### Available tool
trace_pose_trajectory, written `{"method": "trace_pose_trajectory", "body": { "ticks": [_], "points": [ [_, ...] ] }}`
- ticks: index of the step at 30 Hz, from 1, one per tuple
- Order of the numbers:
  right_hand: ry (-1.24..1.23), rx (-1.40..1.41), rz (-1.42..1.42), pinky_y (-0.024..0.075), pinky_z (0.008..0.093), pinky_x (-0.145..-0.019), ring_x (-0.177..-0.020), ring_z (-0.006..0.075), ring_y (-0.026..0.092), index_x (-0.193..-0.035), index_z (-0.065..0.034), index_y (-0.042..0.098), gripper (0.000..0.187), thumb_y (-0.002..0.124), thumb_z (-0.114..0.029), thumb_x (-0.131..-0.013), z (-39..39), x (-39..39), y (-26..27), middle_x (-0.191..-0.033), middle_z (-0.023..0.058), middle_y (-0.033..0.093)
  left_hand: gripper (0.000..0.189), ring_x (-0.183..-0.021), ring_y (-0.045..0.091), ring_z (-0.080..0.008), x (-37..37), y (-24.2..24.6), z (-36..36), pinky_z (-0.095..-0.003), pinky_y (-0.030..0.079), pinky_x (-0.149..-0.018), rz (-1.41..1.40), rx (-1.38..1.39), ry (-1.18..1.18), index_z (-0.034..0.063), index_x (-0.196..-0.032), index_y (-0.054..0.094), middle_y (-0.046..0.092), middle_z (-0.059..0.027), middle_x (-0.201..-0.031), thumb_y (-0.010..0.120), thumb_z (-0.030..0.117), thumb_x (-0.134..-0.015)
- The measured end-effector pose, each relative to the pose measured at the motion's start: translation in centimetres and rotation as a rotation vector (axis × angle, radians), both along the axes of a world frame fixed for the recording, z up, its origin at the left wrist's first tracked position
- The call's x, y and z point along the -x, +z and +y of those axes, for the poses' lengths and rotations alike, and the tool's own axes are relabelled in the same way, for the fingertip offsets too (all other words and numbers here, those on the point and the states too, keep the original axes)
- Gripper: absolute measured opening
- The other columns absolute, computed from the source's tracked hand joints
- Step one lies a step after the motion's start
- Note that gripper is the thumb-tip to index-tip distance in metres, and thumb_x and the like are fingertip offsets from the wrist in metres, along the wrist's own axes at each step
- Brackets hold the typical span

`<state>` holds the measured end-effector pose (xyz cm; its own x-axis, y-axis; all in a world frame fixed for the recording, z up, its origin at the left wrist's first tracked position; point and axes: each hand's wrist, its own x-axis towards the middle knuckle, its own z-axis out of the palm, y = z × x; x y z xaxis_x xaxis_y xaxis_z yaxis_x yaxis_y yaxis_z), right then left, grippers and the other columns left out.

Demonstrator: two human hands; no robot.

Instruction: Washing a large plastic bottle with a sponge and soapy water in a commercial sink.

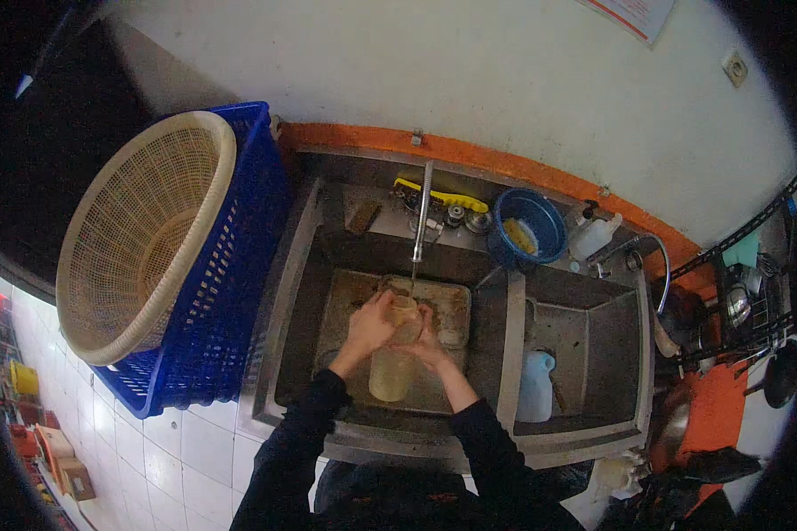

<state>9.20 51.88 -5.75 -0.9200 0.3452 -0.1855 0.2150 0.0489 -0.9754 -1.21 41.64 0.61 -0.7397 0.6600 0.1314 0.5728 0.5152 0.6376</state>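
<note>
Over the left sink basin [292,332], my left hand [370,325] and my right hand [427,338] grip a small translucent container [405,312] from both sides. Its rim is just under the spout of the metal faucet [418,249], and a thin stream of water runs down to it. Below my hands is a larger, yellowish translucent cylinder [392,377]; whether it is joined to the held container I cannot tell. Under all this lies a stained metal tray [453,299] on the basin floor. My fingers partly hide the held container.
A blue plastic crate [239,292] with a beige mesh basket [139,245] stands left of the sink. Along the back ledge are a yellow-handled brush [461,200], a blue bucket [552,226] holding a sponge [519,233], and a white bottle [594,237]. A pale-blue jug [535,391] occupies the right basin.
</note>
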Motion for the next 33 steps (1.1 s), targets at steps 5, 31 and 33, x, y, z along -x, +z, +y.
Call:
{"method": "trace_pose_trajectory", "body": {
  "ticks": [5,31,33],
  "points": [
    [0.121,0.559,0.128,0.0359,0.0381,-0.087,-0.114,0.0249,0.027,-0.122,-0.0167,0.012,0.089,0.073,-0.012,-0.058,-0.1,-0.6,1.3,-0.124,0.0069,0.020,0.042,-0.069,0.052,-0.0165,2.2,-2.0,-0.6,-0.0302,0.042,-0.064,-0.667,-0.418,-0.427,0.0051,-0.085,0.044,0.053,-0.0101,-0.084,0.067,0.033,-0.064],
    [-0.122,0.450,0.088,0.0344,0.0360,-0.087,-0.106,0.0218,0.037,-0.123,-0.0146,0.017,0.085,0.072,-0.013,-0.057,0.0,-3.5,2.9,-0.116,0.0083,0.033,0.044,-0.093,0.049,-0.0162,0.4,-0.9,0.3,-0.0300,0.039,-0.080,-0.942,-0.375,-0.459,0.0045,-0.113,0.044,0.052,-0.0073,-0.104,0.057,0.026,-0.077],
    [-0.100,0.475,0.121,0.0342,0.0365,-0.087,-0.106,0.0228,0.037,-0.121,-0.0145,0.017,0.084,0.071,-0.013,-0.058,-0.3,-3.0,3.0,-0.115,0.0084,0.034,0.045,-0.093,0.049,-0.0159,0.6,-0.8,-0.2,-0.0298,0.039,-0.080,-0.953,-0.390,-0.421,0.0050,-0.115,0.043,0.052,-0.0074,-0.104,0.057,0.025,-0.077]
  ]
}}
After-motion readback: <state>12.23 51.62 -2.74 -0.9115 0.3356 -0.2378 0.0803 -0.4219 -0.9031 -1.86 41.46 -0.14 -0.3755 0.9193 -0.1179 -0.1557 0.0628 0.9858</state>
